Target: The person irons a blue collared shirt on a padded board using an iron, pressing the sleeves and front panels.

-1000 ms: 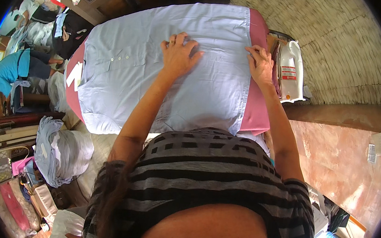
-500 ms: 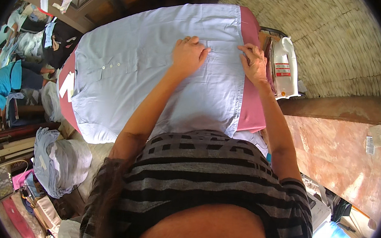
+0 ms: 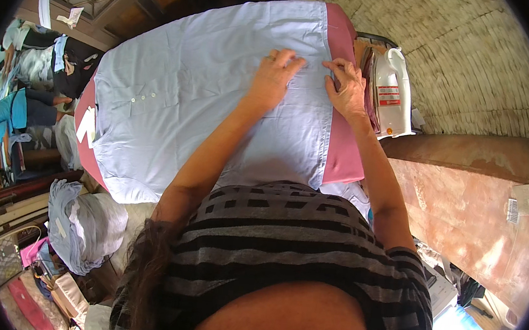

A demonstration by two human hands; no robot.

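My left hand [image 3: 277, 73] lies flat, fingers spread, on the pale blue cotton shirt [image 3: 207, 97] spread over the pink padded ironing board [image 3: 341, 153]. Just to its right, my right hand [image 3: 348, 87] pinches the shirt's edge between its fingers. The two hands sit close together, their fingertips nearly meeting. Right of my right hand, a white electric iron [image 3: 392, 91] stands on its heel beside the board.

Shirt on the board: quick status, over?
Left hand flat on the pale blue shirt, right hand pinching its edge. Shirt spread over the pink board. White iron parked beside right hand, not touching.
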